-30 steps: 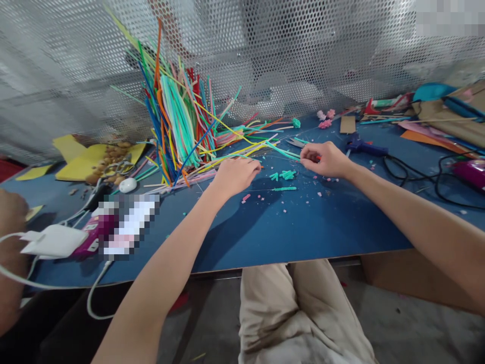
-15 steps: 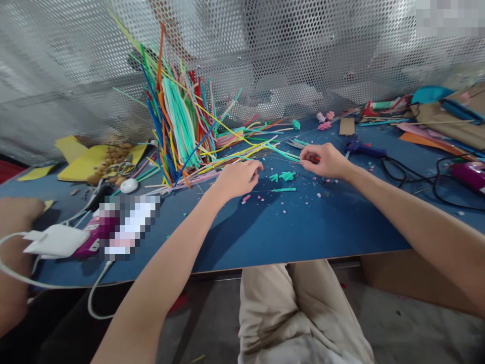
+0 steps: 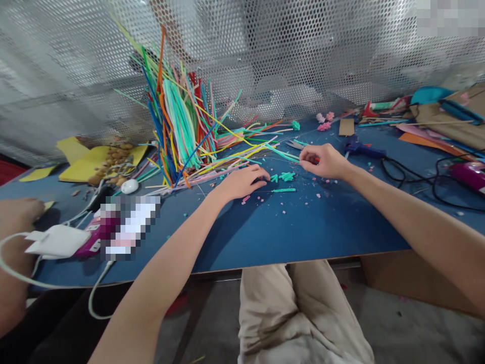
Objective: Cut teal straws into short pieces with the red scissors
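Left hand (image 3: 245, 182) curved and released, I have it beside the turquoise pieces (image 3: 287, 176) at the middle of the counter (image 3: 261, 232). My right hand (image 3: 324, 161) grasps scissors (image 3: 295, 145) nearer the far edge, fingers hiding most of the red handles; whether their blades touch down, I cannot tell.

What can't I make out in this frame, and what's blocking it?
All in the head view:
- scissors: handles mostly hidden by the right hand
- left hand: fingertip contact with the table too small to tell
- phone: screen pixelated
- other person's arm: cut off by the left edge
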### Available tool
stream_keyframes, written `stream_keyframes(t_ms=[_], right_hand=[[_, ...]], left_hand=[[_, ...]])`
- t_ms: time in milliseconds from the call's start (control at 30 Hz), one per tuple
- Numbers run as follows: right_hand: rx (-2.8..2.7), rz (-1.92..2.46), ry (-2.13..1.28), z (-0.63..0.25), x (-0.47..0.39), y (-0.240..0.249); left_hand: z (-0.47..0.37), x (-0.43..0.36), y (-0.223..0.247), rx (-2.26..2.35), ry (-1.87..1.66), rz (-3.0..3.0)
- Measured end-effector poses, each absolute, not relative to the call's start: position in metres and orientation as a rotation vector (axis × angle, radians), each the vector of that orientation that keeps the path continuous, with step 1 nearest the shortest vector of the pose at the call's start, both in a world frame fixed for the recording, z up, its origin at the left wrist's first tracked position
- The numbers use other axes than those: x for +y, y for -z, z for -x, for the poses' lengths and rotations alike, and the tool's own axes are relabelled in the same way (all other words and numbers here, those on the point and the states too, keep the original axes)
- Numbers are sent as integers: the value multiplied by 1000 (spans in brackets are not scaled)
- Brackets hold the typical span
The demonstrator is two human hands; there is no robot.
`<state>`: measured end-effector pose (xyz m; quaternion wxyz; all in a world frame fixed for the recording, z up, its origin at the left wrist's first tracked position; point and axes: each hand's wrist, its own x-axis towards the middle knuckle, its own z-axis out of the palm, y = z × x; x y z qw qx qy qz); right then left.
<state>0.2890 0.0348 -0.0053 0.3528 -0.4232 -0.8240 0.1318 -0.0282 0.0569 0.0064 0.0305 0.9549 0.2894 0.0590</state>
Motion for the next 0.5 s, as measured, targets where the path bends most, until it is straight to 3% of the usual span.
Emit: stream_keyframes(t_ms=[500], right_hand=[[-2118,1102,-360,-291,36,7]], left_hand=[[23,58,1,841,-240,-2956]])
